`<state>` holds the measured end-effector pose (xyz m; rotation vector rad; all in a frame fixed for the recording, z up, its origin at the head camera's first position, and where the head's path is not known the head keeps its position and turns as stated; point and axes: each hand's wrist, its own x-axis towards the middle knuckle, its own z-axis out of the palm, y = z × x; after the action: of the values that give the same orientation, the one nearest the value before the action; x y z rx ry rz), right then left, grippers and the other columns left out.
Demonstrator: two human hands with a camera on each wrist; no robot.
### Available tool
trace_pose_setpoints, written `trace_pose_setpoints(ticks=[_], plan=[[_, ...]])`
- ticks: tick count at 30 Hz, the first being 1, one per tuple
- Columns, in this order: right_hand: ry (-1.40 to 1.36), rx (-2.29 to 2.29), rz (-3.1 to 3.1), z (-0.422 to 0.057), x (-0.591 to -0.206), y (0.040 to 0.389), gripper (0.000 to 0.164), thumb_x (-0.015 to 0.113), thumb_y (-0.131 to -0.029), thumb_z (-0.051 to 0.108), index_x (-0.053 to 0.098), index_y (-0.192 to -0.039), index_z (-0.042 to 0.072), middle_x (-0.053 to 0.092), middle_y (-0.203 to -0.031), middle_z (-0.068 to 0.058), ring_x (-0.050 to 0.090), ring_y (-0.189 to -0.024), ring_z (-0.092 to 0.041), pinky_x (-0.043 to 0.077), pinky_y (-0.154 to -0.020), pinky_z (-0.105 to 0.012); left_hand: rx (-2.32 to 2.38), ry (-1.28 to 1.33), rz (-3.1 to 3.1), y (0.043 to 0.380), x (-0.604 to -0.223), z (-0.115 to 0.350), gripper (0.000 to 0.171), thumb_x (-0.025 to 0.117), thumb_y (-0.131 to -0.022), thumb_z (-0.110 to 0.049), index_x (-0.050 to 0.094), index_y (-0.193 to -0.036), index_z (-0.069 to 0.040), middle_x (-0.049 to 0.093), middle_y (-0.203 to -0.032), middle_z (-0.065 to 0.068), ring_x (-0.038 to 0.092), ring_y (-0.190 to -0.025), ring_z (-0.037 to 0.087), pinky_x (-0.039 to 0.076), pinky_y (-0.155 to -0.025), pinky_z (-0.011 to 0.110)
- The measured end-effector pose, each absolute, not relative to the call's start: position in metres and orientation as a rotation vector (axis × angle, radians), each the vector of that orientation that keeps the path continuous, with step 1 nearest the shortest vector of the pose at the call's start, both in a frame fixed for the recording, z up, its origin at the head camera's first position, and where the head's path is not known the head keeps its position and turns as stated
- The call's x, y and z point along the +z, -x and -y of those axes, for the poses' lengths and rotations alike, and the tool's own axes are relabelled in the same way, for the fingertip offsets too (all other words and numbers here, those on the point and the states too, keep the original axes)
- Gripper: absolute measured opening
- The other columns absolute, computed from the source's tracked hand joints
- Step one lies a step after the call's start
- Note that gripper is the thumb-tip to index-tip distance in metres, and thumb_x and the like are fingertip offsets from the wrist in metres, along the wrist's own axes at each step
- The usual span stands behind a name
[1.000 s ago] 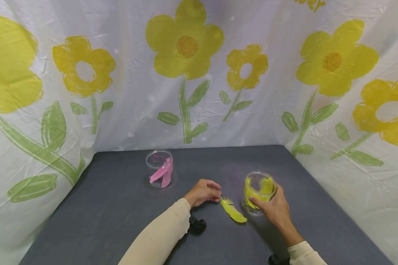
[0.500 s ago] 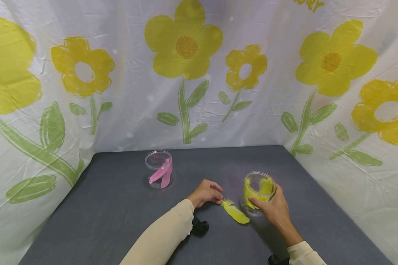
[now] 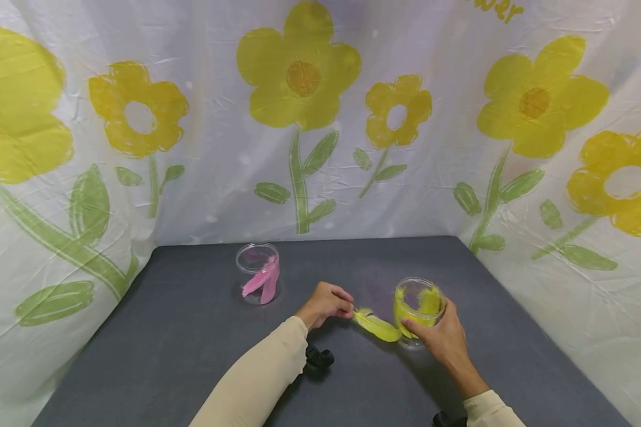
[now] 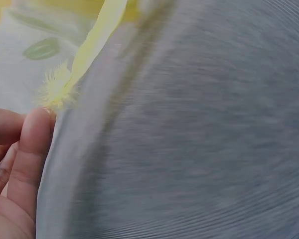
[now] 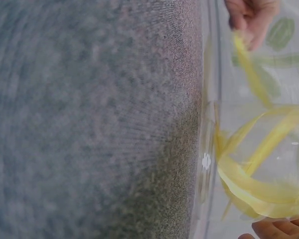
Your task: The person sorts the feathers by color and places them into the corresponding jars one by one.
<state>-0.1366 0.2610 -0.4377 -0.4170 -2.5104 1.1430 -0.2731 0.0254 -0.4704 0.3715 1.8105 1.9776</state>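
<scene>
My left hand pinches a yellow feather by its fluffy quill end, seen close in the left wrist view, where the feather points up and away from the thumb. The feather's broad tip reaches the near left side of a clear round jar. My right hand grips that jar from its right side, thumb in front. Several yellow feathers are curled inside the jar, seen through its wall in the right wrist view.
A second clear jar with pink feathers stands at the back left of the dark table. A curtain printed with yellow flowers encloses the table's back and sides. A black strap-like device is under the left wrist.
My left hand has lifted slightly, raising the pinched feather so its tip swings up to the jar's side. My right hand and both jars have stayed in place.
</scene>
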Motion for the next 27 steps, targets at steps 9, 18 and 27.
trace_pose_setpoints(ticks=[9,18,27], plan=[[0.419,1.141,2.511,-0.261,-0.438,0.137,0.105,0.086,-0.069,0.041,0.026,-0.142,-0.006,0.046,-0.128,-0.029,0.046,-0.114,-0.044,0.038,-0.091,-0.056,2.148,-0.373,-1.762,0.28,-0.43,-0.01,0.016,0.068,-0.079,0.015,0.067,-0.095,0.013,0.066,-0.089,0.028,0.068,-0.065,0.023,0.052,-0.078,0.05],[0.412,1.148,2.494,-0.26,-0.438,0.137,0.104,0.087,-0.069,0.039,0.027,-0.14,-0.007,0.047,-0.125,-0.028,0.047,-0.112,-0.042,0.038,-0.091,-0.055,2.313,-0.463,-1.759,0.278,-0.376,-0.007,0.016,0.069,-0.081,0.013,0.067,-0.096,0.011,0.066,-0.088,0.022,0.069,-0.069,0.024,0.055,-0.074,0.041],[0.409,1.135,2.508,-0.26,-0.439,0.137,0.104,0.086,-0.07,0.039,0.026,-0.141,-0.007,0.048,-0.123,-0.027,0.049,-0.108,-0.042,0.041,-0.087,-0.054,2.237,-0.563,-1.851,0.264,-0.351,-0.029,0.016,0.068,-0.081,0.011,0.067,-0.097,0.01,0.067,-0.084,0.019,0.068,-0.066,0.021,0.056,-0.07,0.038]])
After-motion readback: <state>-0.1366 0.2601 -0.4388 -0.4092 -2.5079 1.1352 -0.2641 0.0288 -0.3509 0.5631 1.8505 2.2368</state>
